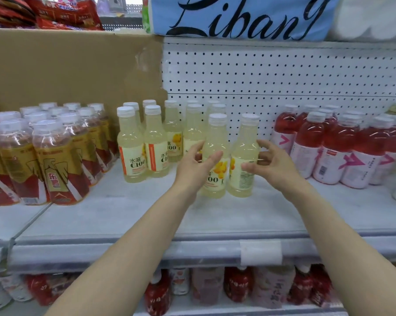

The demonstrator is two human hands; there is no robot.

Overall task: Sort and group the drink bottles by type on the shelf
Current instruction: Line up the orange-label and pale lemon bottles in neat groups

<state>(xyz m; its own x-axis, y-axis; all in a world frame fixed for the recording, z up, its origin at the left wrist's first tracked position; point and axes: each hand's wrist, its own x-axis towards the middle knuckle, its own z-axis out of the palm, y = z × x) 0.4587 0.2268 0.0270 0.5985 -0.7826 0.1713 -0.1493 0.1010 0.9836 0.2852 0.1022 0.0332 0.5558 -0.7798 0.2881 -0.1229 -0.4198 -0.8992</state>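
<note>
Two pale yellow drink bottles stand side by side near the middle of the white shelf [146, 215], in front of the other pale yellow bottles [154, 142]. My left hand [195, 166] curls round the left front bottle [215, 185], thumb across its front and fingers behind. My right hand [268, 161] curls round the right front bottle [241, 183], thumb on its label. Both bottles are upright with their bases on the shelf. Red-and-gold bottles [55, 165] are grouped at the left, and red drink bottles with white and pink labels [333, 151] at the right.
A cardboard sheet [67, 69] backs the left section and white pegboard [283, 71] backs the right. A blue printed pack [238, 17] and red snack bags [62, 12] sit on the shelf above. More bottles [238, 283] fill the shelf below. A white price tag [260, 253] hangs on the shelf's front rail.
</note>
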